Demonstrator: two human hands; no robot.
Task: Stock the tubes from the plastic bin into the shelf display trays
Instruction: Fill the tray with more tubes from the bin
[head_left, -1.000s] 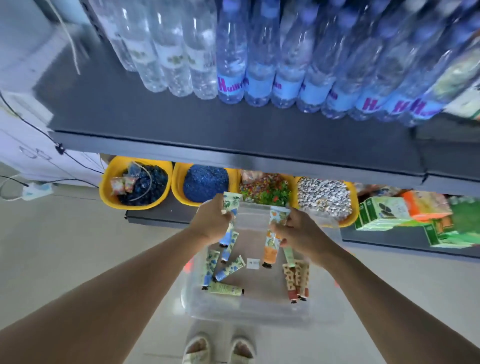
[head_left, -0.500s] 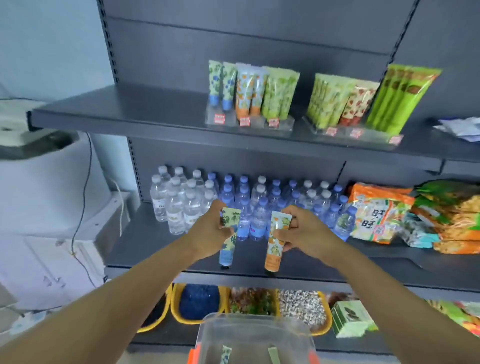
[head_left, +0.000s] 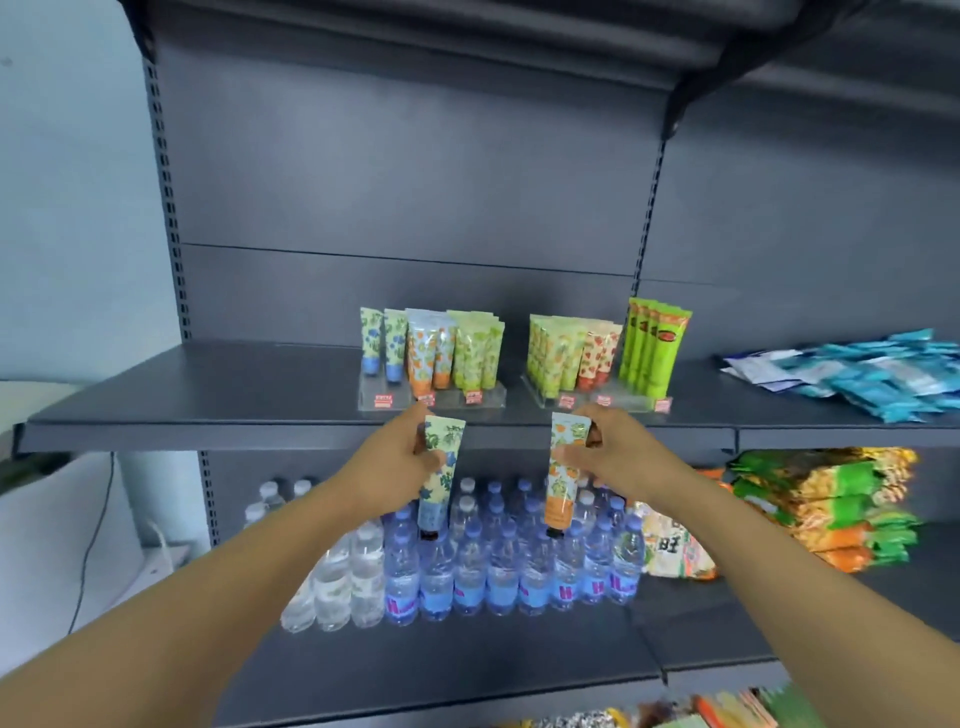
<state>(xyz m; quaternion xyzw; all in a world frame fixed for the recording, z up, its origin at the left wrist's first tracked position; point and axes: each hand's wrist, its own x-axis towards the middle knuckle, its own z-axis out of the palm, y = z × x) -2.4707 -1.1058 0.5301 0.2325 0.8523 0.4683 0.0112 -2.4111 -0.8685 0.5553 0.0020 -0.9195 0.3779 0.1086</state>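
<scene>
- Both your hands have risen since half a second ago, from in front of the water bottles (head_left: 467, 566) up to the front edge of the shelf (head_left: 208, 410) that carries the display trays; the plastic bin has dropped out of view.
- Left hand (head_left: 400, 457): grip clamped on the blue-capped tube (head_left: 440, 470), held near its crimped top, cap hanging down.
- Right hand (head_left: 608, 452): grip clamped on the orange-capped tube (head_left: 563, 470), also cap down.
- Left display tray (head_left: 483, 397) holds blue, orange and green tubes standing cap down; the right display tray (head_left: 535, 389) holds more, with tall green tubes (head_left: 654, 348) at its right end.
- Step in hand, as judged: carry each tube to its matching row. Blue row looks shortest.
- Risk: both tubes hang by their upper ends, so they can swing; a swinging cap could clip the tray's front lip or topple the standing rows.
- Risk: placing both at once splits your attention; either tube may land in the wrong colour row.
- Risk: a tube dropped here would likely fall among the bottles below.
</scene>
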